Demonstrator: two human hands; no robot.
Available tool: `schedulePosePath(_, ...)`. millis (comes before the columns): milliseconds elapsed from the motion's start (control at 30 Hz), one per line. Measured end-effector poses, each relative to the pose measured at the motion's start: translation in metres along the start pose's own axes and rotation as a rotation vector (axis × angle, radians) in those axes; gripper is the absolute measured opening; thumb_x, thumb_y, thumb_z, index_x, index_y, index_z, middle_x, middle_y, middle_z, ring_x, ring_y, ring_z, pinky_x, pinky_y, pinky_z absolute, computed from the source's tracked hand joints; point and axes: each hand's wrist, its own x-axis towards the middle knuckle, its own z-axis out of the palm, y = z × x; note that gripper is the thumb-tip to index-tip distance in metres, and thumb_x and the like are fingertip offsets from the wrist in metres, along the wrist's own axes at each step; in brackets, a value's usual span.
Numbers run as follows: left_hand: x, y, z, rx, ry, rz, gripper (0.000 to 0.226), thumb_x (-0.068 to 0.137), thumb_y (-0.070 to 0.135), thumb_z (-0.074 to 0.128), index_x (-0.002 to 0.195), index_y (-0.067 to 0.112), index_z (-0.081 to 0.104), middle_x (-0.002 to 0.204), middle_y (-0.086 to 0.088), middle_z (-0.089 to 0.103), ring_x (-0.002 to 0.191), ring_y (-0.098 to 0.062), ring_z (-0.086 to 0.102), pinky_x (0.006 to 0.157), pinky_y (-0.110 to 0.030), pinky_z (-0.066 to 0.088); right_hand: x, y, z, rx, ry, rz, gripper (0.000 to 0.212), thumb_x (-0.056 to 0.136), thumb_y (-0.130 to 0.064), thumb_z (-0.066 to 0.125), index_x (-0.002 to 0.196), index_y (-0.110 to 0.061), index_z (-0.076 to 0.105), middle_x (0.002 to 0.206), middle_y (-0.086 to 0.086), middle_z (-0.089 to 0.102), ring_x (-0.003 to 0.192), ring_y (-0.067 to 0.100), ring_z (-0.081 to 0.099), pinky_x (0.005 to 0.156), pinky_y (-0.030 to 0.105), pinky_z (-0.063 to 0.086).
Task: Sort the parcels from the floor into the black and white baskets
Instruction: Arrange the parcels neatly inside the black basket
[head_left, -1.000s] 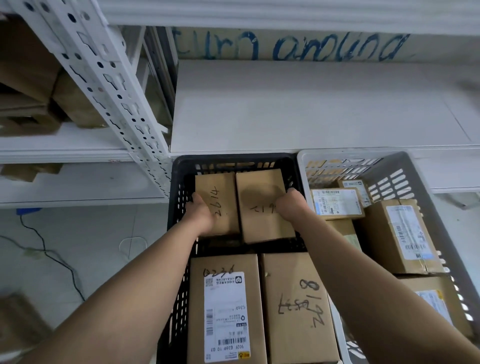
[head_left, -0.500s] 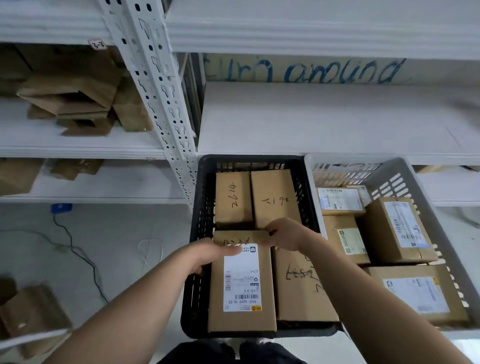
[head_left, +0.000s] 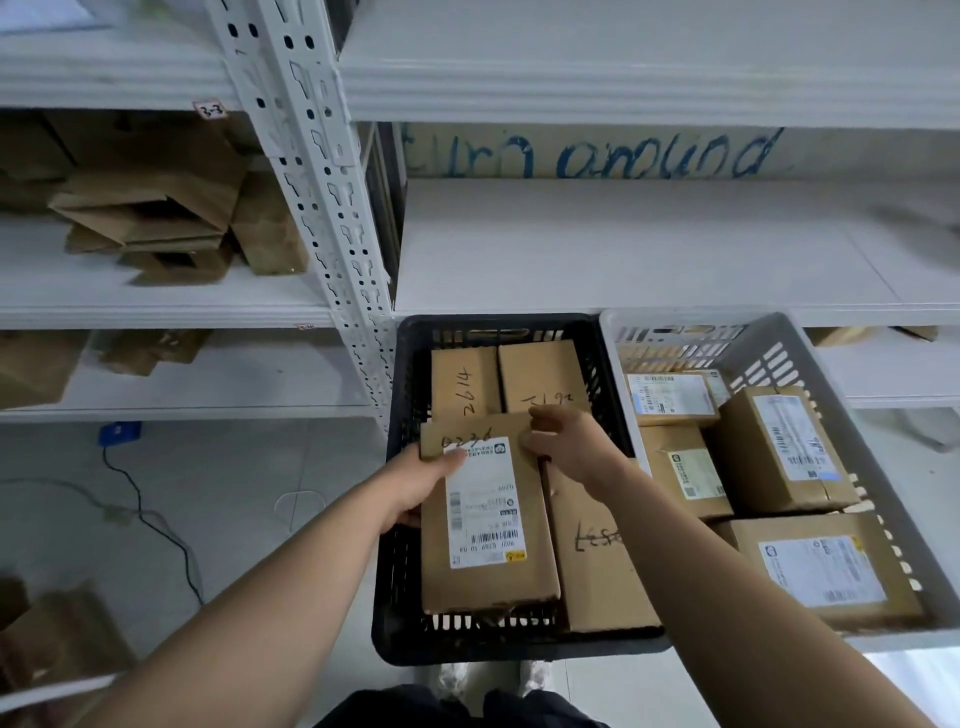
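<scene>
Cartons (head_left: 150, 218): flattened brown cardboard on a shelf, far left of the left hand and higher in the view.
Cable (head_left: 150, 514): dark lead on the floor, left of the left hand, running down from a blue plug (head_left: 118, 432).
Post (head_left: 322, 197): white perforated upright, above and just left of the left hand.
Black basket (head_left: 400, 571): on the floor beneath both hands; its left wall passes under the left wrist.
Left hand (head_left: 415, 483): grips the parcel's left edge, thumb on top at the label's upper left corner, fingers curled underneath.
Parcel (head_left: 488, 519): brown box with a white label, held between the two hands inside the black basket; its far end covers the near edges of the two boxes beyond the hands, and its near end is at the basket's near wall.
Right hand (head_left: 566, 447): pinches the parcel's far right corner, fingers curled.
Rear boxes (head_left: 465, 384): two side by side just beyond the hands, with handwritten numbers on top.
Marked box (head_left: 592, 561): under the right forearm, against the parcel's right side.
White basket (head_left: 779, 358): just right of the right hand, side by side with the black one.
Labelled boxes (head_left: 779, 452): several in the white basket, right of the right forearm.
Shelf (head_left: 649, 249): white board beyond both hands, with blue writing (head_left: 587, 156) on the wall behind it.
</scene>
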Motion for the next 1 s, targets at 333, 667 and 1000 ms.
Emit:
schedulePosePath(333,0.028,0.038,-0.024,0.011,0.231,0.155,0.051,0.082,0.051,0.065,0.115,0.014,0.06,0.107,-0.004,0.069,0.094,-0.022,0.064,0.078,-0.035,0.052,0.022,-0.033,-0.001,0.217,-0.139,0.116,0.06,0.099,-0.013,0.049,0.148,-0.041,0.031,0.115,0.002,0.067,0.107,0.021,0.063,0.084,0.042,0.055)
schedulePosePath(667,0.069,0.067,-0.034,-0.028,0.302,0.2,0.02,0.09,0.011,0.058,0.109,0.015,0.06,0.109,-0.005,0.067,0.091,-0.019,0.062,0.073,-0.028,0.046,0.084,-0.044,0.01,0.04,0.008,0.137,0.051,0.089,0.0,0.043,0.138,-0.011,0.047,0.125,0.009,0.061,0.114,0.026,0.058,0.099,0.041,0.05)
schedulePosePath(1000,0.1,0.055,-0.035,0.177,0.329,0.181,0.052,0.092,0.008,0.052,0.141,0.016,0.035,0.129,-0.003,0.057,0.108,-0.023,0.059,0.077,-0.029,0.049,0.095,-0.035,0.025,-0.015,-0.036,0.064,0.06,0.087,0.007,0.043,0.143,-0.016,0.045,0.135,0.004,0.056,0.125,0.026,0.053,0.092,0.031,0.05)
